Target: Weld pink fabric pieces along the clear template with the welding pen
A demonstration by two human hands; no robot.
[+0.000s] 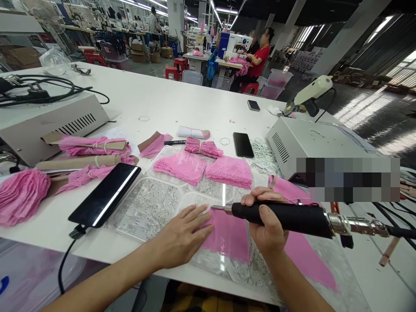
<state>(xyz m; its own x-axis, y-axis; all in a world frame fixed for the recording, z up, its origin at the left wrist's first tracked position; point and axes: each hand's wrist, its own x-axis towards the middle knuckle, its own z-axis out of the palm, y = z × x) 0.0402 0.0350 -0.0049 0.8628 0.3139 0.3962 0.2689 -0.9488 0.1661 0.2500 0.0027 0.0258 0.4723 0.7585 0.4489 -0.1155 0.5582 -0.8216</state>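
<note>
My left hand (184, 236) lies palm down with fingers stretched out, at the left edge of a pink fabric piece (229, 238) on a clear plastic template (146, 203). A black corded handheld tool with a metal tip (282, 214) is gripped in my right hand (269, 229). Its tip points left, just above the fabric's upper edge near my left fingertips; I cannot tell whether it touches. Beyond my hands sit two stacks of pink lace pieces (180, 167). More pink fabric (308, 260) lies under and to the right of my right forearm.
A phone on a cable (105, 195) rests left of the template, another phone (243, 144) behind the lace. Grey metal boxes (58, 117) stand at both sides. Tied pink bundles (94, 147) lie left. White elastic loops (264, 155) are piled at right. A person in red (260, 56) sits at a sewing machine.
</note>
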